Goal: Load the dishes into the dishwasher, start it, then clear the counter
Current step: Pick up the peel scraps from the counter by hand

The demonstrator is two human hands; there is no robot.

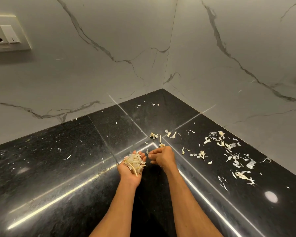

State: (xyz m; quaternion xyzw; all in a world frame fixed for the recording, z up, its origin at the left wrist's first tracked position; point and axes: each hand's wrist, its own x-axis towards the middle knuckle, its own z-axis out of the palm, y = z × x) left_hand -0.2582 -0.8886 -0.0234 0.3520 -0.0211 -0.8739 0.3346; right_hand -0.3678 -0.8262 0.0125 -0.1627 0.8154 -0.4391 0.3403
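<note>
My left hand [132, 170] lies palm up and cupped just above the counter [67, 159], fingers loosely apart, carrying a heap of pale gathered peels [135, 162]. My right hand [162, 157] hovers just beside it, knuckles up and fingers curled in; I cannot tell whether they pinch a scrap or hold nothing. Just beyond the hands a small cluster [154, 135] of scraps sits near the seam, and the loose peels [229, 151] lie strewn along the right side of the counter, with a few flecks toward the corner and the left. No dishes and no dishwasher are in view, so I judge I am in the counter-clearing stage, partway through: one handful is collected, most of the litter on the right is not yet picked up.
</note>
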